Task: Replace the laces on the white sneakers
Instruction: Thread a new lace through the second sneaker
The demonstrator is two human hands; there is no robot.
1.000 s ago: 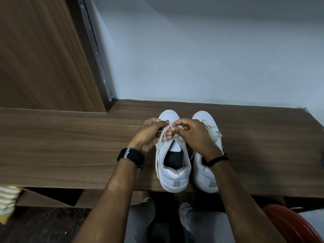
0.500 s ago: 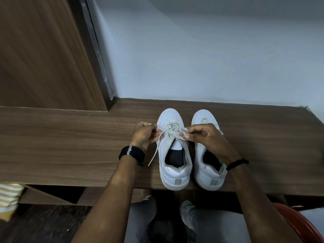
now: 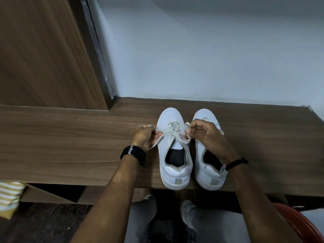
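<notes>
Two white sneakers stand side by side on the wooden desk (image 3: 70,146), heels toward me. The left sneaker (image 3: 173,151) carries an off-white lace (image 3: 172,131) crossed over its tongue. My left hand (image 3: 144,137) sits just left of this shoe and pinches one end of the lace, whose tail hangs below my fingers. My right hand (image 3: 204,133) lies over the right sneaker (image 3: 209,165) and pinches a loop of the same lace at the left shoe's right side. My right hand hides the lacing area of the right sneaker.
The desk's near edge runs just under the sneakers' heels. A wooden panel (image 3: 43,53) rises at the back left and a pale wall (image 3: 210,50) stands behind. A red round object (image 3: 298,223) is at the lower right, striped cloth (image 3: 9,195) at the lower left. My knees are below the desk.
My hands have drawn apart from over the left sneaker's tongue, pulling the lace ends out to either side. My right hand has moved over the right sneaker.
</notes>
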